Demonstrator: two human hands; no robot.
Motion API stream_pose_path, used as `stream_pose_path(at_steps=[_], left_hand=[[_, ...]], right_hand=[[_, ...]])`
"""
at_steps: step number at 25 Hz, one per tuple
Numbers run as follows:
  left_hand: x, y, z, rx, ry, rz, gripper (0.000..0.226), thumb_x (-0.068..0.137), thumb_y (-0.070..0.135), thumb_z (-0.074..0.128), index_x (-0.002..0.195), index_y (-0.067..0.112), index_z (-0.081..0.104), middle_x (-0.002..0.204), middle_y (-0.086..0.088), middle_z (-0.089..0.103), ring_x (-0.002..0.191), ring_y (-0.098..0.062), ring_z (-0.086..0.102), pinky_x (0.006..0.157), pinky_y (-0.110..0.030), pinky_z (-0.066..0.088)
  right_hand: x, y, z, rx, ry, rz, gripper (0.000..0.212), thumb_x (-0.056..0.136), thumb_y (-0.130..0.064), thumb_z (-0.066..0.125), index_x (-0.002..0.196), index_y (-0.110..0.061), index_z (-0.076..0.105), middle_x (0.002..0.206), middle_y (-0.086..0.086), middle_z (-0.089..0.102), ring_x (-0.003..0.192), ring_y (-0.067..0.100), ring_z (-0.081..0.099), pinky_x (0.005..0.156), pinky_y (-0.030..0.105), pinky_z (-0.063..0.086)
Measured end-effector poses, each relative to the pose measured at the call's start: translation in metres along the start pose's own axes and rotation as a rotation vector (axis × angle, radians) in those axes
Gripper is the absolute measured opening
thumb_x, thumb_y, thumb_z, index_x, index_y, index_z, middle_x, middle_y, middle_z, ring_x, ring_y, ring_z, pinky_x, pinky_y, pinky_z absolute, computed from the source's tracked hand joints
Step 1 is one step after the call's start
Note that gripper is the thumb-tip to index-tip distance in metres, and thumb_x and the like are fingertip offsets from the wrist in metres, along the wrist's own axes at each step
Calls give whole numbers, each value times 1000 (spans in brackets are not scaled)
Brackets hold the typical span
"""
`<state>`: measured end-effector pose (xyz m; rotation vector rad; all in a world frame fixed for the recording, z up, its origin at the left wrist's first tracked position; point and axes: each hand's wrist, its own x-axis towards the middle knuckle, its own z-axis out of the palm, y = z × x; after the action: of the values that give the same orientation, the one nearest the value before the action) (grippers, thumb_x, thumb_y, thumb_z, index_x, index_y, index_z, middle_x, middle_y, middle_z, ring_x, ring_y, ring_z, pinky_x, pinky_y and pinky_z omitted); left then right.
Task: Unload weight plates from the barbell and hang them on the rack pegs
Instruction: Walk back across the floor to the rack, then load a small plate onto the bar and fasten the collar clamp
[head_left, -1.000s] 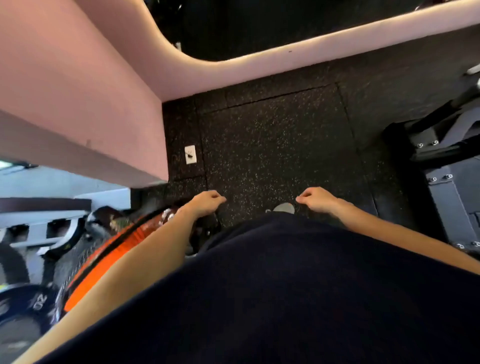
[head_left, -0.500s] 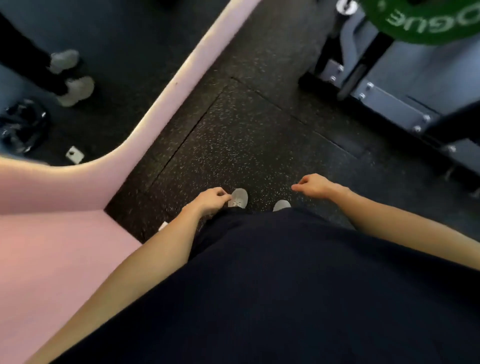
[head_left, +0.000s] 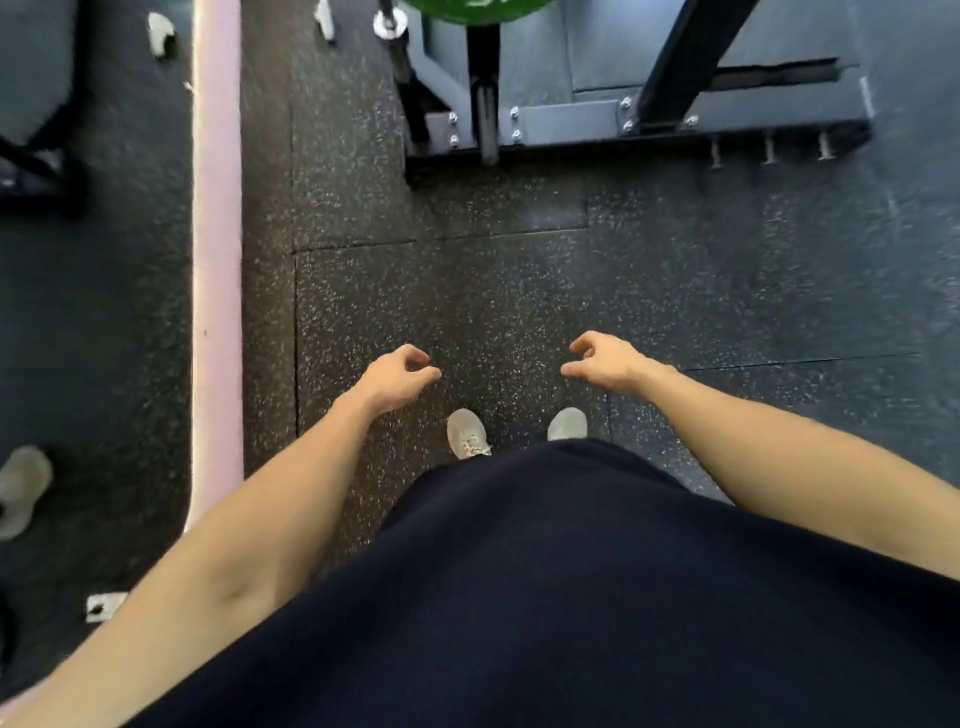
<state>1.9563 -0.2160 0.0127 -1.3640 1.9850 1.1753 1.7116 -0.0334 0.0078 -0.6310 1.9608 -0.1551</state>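
A green weight plate (head_left: 470, 11) shows only its lower edge at the top of the view, above the grey steel rack base (head_left: 571, 122). A chrome barbell sleeve end (head_left: 389, 23) sits just left of the plate. My left hand (head_left: 397, 376) and my right hand (head_left: 605, 358) hang in front of my waist over the speckled rubber floor, fingers loosely curled, holding nothing. Both hands are well short of the plate and the rack. Any rack pegs are out of view.
A black diagonal rack post (head_left: 685, 57) rises from the base. A pink lit strip (head_left: 217, 260) runs along the floor on the left, edging a mirror that reflects shoes. My grey shoes (head_left: 467, 434) stand on the mat, with open floor between me and the rack.
My view has swung right: the pink strip moved to the left and the rack base with the green plate now lies straight ahead. Both hands stayed empty and drifted slightly apart.
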Motion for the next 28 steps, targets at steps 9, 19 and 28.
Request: stream_pose_path(at_steps=[9, 19, 28], left_hand=[[-2, 105, -98, -77, 243, 206, 53, 88, 50, 62, 134, 29, 47, 134, -5, 52, 116, -24, 53, 98, -38, 44], [-75, 231, -249, -142, 599, 563, 48, 84, 52, 66, 126, 32, 53, 113, -1, 58, 99, -18, 59, 84, -31, 44], [-179, 319, -357, -190, 893, 815, 43, 88, 40, 68, 126, 25, 56, 106, -1, 54, 100, -20, 54, 82, -30, 39]], right_hand=[[-30, -45, -103, 150, 238, -153, 65, 85, -39, 67, 141, -26, 37, 142, 7, 45, 100, 20, 58, 98, 40, 46], [-120, -149, -253, 158, 576, -481, 62, 86, -35, 67, 141, -27, 38, 137, 7, 48, 114, 24, 53, 97, 37, 45], [-224, -229, -360, 103, 850, -698, 61, 86, -32, 67, 140, -27, 39, 141, 10, 46, 122, 27, 51, 103, 39, 43]])
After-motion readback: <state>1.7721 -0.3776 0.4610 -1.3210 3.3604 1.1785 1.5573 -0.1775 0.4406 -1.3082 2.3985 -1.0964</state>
